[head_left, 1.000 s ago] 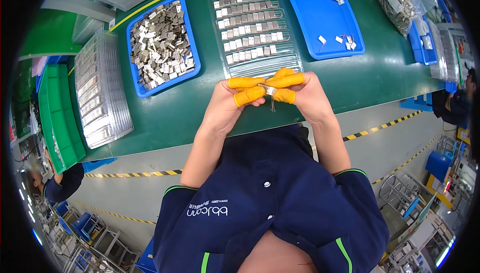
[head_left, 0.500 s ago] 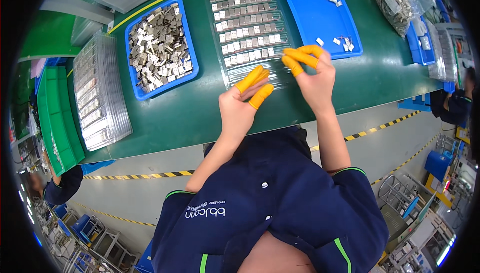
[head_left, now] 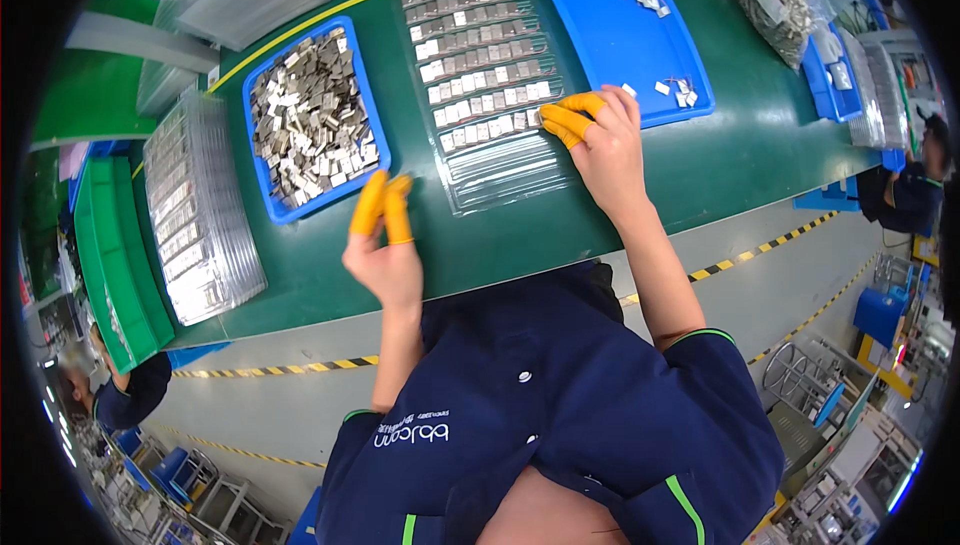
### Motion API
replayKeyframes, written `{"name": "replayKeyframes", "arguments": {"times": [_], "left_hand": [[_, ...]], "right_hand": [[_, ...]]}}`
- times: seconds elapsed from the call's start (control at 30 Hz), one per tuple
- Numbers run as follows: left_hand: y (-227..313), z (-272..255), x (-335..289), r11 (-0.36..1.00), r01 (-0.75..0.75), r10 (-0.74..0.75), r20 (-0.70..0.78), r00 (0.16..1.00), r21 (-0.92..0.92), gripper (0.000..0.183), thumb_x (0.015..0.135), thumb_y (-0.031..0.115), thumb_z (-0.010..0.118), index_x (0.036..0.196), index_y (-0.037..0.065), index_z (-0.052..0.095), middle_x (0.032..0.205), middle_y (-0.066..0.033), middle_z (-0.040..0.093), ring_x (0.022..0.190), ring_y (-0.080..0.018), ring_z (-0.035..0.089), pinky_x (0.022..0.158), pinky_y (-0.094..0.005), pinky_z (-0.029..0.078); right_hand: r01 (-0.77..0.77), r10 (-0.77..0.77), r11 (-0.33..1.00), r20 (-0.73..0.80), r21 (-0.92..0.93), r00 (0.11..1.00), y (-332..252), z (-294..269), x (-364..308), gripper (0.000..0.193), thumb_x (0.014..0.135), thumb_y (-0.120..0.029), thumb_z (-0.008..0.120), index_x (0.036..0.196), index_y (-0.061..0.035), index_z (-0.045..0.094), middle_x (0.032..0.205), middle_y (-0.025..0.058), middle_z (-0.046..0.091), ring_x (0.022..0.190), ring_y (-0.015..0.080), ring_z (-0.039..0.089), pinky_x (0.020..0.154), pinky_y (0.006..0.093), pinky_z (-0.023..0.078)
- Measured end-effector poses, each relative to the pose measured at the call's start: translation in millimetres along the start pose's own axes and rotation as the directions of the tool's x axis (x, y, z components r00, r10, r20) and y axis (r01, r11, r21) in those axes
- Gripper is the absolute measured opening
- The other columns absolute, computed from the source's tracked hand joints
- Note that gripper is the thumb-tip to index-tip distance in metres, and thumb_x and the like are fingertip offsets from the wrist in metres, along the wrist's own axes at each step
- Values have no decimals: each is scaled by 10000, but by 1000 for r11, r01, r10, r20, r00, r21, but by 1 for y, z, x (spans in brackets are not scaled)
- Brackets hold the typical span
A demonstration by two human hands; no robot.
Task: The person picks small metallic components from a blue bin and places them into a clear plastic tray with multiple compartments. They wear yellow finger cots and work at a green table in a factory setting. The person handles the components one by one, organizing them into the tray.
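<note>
On the blister tray point(head_left: 500, 188), USB plugs point(head_left: 472, 107) seem groove-aligned; clamping there by right hand point(head_left: 605, 150) cannot be told; leftward, left hand point(head_left: 387, 257) is held fingers-apart

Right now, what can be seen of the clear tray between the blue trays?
The clear tray is shallow, see-through and plastic-looking, with ridges running across. It lies flat on the green table between the blue trays. Small silvery and white connectors sit in rows; light glints off bare ridges nearer the person. The right hand is at its right edge, by the nearest row's end; contact is unclear.
</note>
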State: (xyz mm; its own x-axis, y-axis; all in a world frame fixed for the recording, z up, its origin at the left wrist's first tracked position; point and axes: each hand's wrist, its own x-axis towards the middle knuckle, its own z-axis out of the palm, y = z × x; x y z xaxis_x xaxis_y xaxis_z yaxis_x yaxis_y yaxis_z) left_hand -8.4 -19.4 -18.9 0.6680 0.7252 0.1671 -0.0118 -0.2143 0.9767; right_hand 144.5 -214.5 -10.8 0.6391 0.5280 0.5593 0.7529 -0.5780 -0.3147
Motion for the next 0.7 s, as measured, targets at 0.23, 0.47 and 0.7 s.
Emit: {"name": "replayKeyframes", "arguments": {"times": [0.23, 0.47, 0.7], "left_hand": [[-9, -44, 31, 943, -92, 153, -169, 974, 319, 198, 811, 4, 634, 1007, -21, 648, 978, -104, 662, 877, -169, 620, 800, -272, 474], [1, -58, 79, 642, -303, 353, 80, 932, 705, 209, 648, 104, 757, 852, 84, 717, 813, -59, 641, 803, -220, 526, 747, -338, 425], [-9, -49, 115, 357, -376, 280, 286, 916, 855, 206, 677, 137, 741, 866, 59, 710, 831, -135, 627, 760, -282, 549, 686, -364, 439]], "right_hand": [[-429, 417, 863, -105, -267, 903, 55, -29, -6, 205, 703, -189, 721, 847, -45, 698, 828, 135, 651, 746, 312, 603, 698, 381, 457], [-664, 683, 730, 124, -164, 720, 51, -41, 7, 191, 679, -144, 745, 820, -25, 698, 737, 136, 653, 669, 267, 624, 642, 339, 483], [-698, 699, 715, -17, 23, 715, 47, -40, 4, 188, 708, -114, 729, 839, 10, 675, 765, 115, 673, 705, 221, 647, 650, 309, 487]]}}
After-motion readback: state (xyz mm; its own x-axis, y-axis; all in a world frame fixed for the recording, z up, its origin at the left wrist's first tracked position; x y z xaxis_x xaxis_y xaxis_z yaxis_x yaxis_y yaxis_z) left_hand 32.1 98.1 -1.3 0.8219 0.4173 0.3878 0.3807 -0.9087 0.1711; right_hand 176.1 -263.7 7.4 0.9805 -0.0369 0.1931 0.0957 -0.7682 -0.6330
